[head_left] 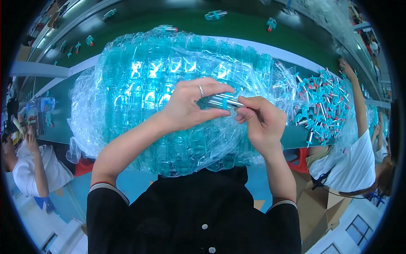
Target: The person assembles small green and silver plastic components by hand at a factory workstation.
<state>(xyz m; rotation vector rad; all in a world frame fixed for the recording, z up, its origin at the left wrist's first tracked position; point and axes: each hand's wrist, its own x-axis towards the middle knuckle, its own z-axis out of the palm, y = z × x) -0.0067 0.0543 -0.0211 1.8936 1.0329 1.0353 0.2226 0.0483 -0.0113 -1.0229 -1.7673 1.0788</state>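
Note:
My left hand (188, 103) curls its thumb and fingers around a bundle of shiny silver tubes with a teal band (224, 101). At the bundle's right end, the thumb and fingers of my right hand (266, 122) pinch a silver tube. Both hands hover over a large clear plastic bag (86, 114). Packed inside it are rows of clear teal plastic cases (152, 70), many of them under wrinkled film. My left fingers hide part of the bundle, so its left end is hard to make out.
A heap of small silver and teal pieces with red ends (321, 106) lies right of the bag. Behind runs a green conveyor belt (186, 19) carrying scattered pieces. A co-worker's arm (359, 101) reaches in at the right; another person (40, 165) sits at the left.

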